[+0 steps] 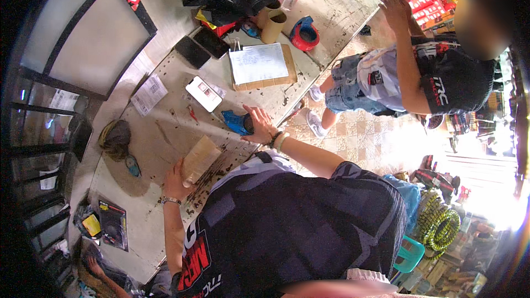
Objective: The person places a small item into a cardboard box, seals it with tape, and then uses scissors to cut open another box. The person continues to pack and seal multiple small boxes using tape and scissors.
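Observation:
At the table's near edge, my left hand [177, 182] is closed along one side of a small brown paper-wrapped parcel [201, 157] lying on the tabletop. My right hand [259, 124] rests over a blue tape dispenser [236, 122], its fingers curled round the right end. A phone [204, 94] with a bright screen lies just beyond the dispenser. Between phone and parcel is a small red item [192, 113], too small to name. Farther back, a white written sheet [259, 62] is clipped to a brown board [287, 77].
The worn table [157, 160] carries a cap [115, 137], a printed label sheet [149, 95], two dark flat devices [192, 52], a brown tape roll [273, 26] and a red-and-blue dispenser [305, 34]. A co-worker [408, 72] stands across the right edge. Another person's arm [99, 270] shows lower left.

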A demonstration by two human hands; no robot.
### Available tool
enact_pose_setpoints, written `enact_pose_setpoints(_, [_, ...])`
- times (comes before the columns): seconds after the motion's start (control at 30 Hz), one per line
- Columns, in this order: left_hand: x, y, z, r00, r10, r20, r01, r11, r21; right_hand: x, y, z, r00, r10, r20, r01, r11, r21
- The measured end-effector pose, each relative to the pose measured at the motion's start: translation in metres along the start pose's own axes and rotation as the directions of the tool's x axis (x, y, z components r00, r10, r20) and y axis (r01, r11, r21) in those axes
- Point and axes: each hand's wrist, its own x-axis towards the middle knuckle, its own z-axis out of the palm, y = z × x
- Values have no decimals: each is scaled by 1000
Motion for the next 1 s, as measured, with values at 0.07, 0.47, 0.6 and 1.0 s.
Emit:
enact_pose_setpoints(0.07, [8, -26, 5, 994, 83, -72, -101, 951, -293, 5, -11, 1, 992, -59, -108, 57, 998, -20])
enact_pose_setpoints(0.47, [122, -249, -52, 552, -566, -613, 669, 739, -80, 78, -93, -2, 955, -226, -194, 235, 972, 25])
enact_pose_setpoints(0.6, [134, -259, -40, 523, -720, -457, 715, 662, -225, 95, -120, 10, 935, -313, -167, 333, 937, 105])
enact_pose_setpoints(1.0, [4, -188, -90, -172, -670, -722, -553, 673, -492, 265, -213, 148, 843, -493, 214, 520, 849, -97])
